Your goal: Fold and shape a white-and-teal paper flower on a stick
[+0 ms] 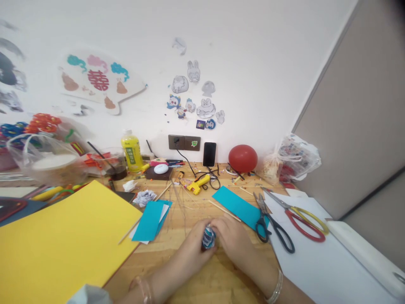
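Observation:
A small blue-and-white paper roll [209,237] with layered, ruffled edges is between my two hands above the wooden table. My left hand [198,243] wraps around its left side, with the thumb beneath it. My right hand [230,237] closes on its upper right side, fingers bent over the edge. Left of my hands lie stacked blue paper pieces [149,220] with white ones. A long blue strip [237,204] lies beyond my right hand, touching black-handled scissors [262,217]. A crumpled white paper flower [145,197] sits behind the stacked pieces.
Yellow sheet [69,236] covers the left; white paper [303,253] and red-and-yellow-handled scissors [297,213] lie right. A yellow glue gun [198,185], phone [209,154], red balloon [243,158] and yellow bottle [131,153] stand or lie near the wall. Thin sticks lie about.

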### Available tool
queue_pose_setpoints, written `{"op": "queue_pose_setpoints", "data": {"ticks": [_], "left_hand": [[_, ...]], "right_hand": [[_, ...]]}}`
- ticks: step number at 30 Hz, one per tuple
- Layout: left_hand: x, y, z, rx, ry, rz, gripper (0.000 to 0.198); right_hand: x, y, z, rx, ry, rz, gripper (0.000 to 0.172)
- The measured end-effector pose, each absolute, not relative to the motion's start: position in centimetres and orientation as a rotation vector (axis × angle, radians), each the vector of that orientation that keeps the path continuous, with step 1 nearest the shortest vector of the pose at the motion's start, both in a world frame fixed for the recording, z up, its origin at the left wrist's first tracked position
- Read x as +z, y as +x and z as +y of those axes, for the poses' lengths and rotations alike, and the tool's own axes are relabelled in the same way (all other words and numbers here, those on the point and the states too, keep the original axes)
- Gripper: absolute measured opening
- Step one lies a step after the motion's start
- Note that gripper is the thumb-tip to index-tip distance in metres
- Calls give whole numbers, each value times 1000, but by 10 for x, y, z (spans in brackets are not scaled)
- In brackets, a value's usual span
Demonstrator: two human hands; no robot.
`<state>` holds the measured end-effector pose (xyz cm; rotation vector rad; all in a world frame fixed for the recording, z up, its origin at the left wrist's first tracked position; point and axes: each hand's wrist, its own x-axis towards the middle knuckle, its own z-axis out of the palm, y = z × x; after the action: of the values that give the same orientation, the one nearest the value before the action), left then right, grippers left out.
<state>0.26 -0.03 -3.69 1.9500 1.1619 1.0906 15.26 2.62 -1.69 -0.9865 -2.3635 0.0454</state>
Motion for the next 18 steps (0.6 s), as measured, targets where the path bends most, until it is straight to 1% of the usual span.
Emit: {"op": "queue_pose_setpoints", "data": {"ticks": [3, 5, 10, 13, 18], "left_hand": [[-36, 3, -1, 1089, 1958, 1128, 46], [-35, 3, -1, 1088, 1961, 1121, 46], [-31, 4, -2, 1082, 1965, 1126, 43], [-29, 5, -3, 1078, 1966, 1129, 41], [-31, 4, -2, 1069, 1973, 1144, 41]], "right_hand": [[-13, 153, 26, 139, -953, -2388, 12], [-9, 153, 26, 194, -941, -2403, 12], [-4, 154, 26, 135, -896, -2405, 22], [-4, 152, 25, 127, -870, -2358, 25], [-10, 150, 23, 343, -865, -2238, 21]]}}
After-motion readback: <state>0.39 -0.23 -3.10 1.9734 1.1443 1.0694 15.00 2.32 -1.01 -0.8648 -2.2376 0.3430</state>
